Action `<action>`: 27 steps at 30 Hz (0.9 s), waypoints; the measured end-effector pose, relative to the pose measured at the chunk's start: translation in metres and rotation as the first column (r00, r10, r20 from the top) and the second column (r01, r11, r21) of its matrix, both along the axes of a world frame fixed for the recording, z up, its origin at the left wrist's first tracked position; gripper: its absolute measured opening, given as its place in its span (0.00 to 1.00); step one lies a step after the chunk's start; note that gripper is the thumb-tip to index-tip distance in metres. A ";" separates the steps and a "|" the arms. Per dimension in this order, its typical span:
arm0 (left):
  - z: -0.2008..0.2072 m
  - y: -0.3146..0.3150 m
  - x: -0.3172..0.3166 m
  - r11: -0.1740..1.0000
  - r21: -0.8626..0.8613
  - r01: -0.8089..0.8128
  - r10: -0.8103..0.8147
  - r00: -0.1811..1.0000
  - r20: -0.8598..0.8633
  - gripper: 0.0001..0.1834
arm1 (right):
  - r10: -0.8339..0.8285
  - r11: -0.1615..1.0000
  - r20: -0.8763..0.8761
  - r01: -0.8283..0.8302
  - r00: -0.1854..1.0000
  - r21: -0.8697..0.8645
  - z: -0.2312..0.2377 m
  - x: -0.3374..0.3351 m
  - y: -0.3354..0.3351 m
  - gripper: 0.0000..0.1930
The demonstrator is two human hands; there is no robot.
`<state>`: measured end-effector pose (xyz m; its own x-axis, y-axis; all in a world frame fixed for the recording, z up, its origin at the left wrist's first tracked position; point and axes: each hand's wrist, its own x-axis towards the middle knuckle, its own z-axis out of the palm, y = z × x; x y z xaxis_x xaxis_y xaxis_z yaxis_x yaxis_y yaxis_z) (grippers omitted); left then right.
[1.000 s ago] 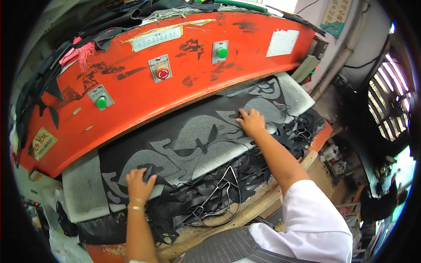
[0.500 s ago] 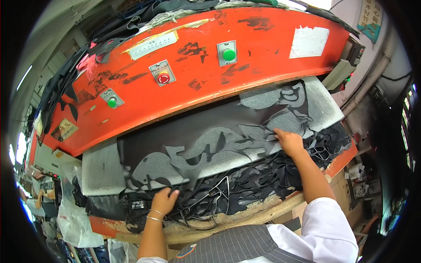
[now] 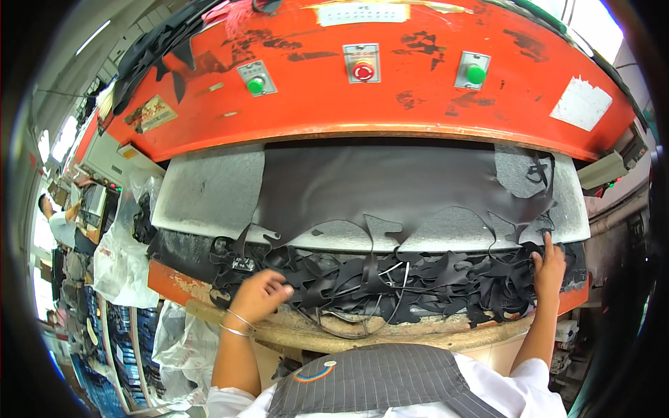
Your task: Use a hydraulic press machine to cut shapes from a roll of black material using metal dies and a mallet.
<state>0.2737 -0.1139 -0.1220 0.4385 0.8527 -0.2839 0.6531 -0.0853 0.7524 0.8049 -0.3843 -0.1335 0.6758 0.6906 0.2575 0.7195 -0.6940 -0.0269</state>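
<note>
Scraps (image 3: 390,285) of black cut leather lie in a tangled heap along the front edge of the table (image 3: 209,188), just below a big black sheet (image 3: 390,181) spread flat on the grey pad. Sheet's near edge is ragged with cut-out shapes, and it runs back under the orange press head (image 3: 390,104). Left hand (image 3: 259,296) sits at the left end of the heap, fingers curled loosely into the scraps, touching them; can't tell if it actually grips a piece. Thin bangle (image 3: 233,324) on that wrist. Right hand (image 3: 549,268) is at the right end of the heap, mostly open, index finger pointing up toward the sheet's cut edge, other fingers resting on the scraps, nothing clamped. Hands are well apart, one at each end of the pile. A few light strips, can't tell the material, show among the scraps near the middle. Press head carries two green buttons (image 3: 256,85) and one red button (image 3: 363,70) between them, plus white labels and patches of worn black paint. More black offcuts are draped on top of the press at upper left. Clear plastic bags (image 3: 122,258) hang off the table's left side. Another person (image 3: 59,223) stands far left in the background. Grey striped apron (image 3: 376,383) at bottom centre.
</note>
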 end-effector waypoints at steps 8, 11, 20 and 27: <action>-0.030 0.154 -0.025 0.871 0.411 -0.268 0.280 0.960 0.032 0.16 | 0.932 0.303 -0.269 -0.932 0.244 0.202 0.022 -0.216 0.110 0.22; -0.059 0.201 -0.011 0.942 0.266 -0.204 0.272 0.929 -0.251 0.20 | 0.910 0.224 -0.363 -0.974 0.201 0.020 -0.005 -0.262 0.117 0.24; -0.067 0.217 -0.012 0.969 0.231 -0.087 0.143 0.960 -0.240 0.16 | 0.845 0.281 -0.449 -0.956 0.290 -0.089 -0.005 -0.299 0.140 0.24; -0.115 0.223 -0.032 0.735 0.678 -0.007 -0.066 0.994 0.083 0.19 | 0.199 0.639 -0.976 -0.743 -0.089 0.199 0.114 -0.310 0.150 0.38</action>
